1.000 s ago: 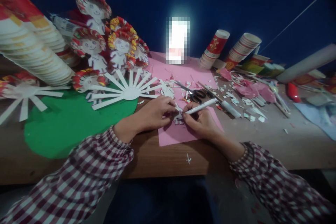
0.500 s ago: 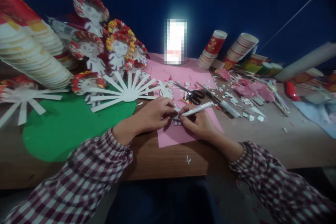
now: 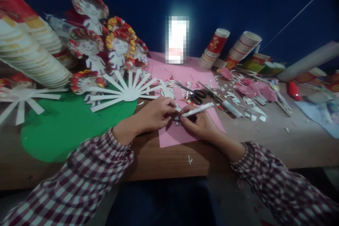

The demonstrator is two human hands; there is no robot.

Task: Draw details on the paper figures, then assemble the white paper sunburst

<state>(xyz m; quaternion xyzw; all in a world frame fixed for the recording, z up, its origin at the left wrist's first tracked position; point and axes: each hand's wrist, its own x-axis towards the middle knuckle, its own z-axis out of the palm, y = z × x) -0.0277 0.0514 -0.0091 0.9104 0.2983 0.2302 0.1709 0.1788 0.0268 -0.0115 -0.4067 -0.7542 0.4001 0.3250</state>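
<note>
My right hand is closed around a white marker pen, its tip end pointing down and left. Beneath the pen's tip is a small white paper cutout with dark lines, mostly covered by my fingers. My left hand has its fingertips pinched on the cutout's left side. Both hands rest over a pink paper sheet. Just past them on the pink paper lie black-handled scissors among white paper scraps.
A white fringed paper piece overlaps a green round sheet at left. Paper dolls and stacked cups stand behind. More cups stand at back right, near pens and a bright, blurred-out upright panel.
The pen's tip has shifted slightly left over the cutout, and the right fingers moved with it. The left hand has stayed nearly in place. The whole view has shifted slightly.
</note>
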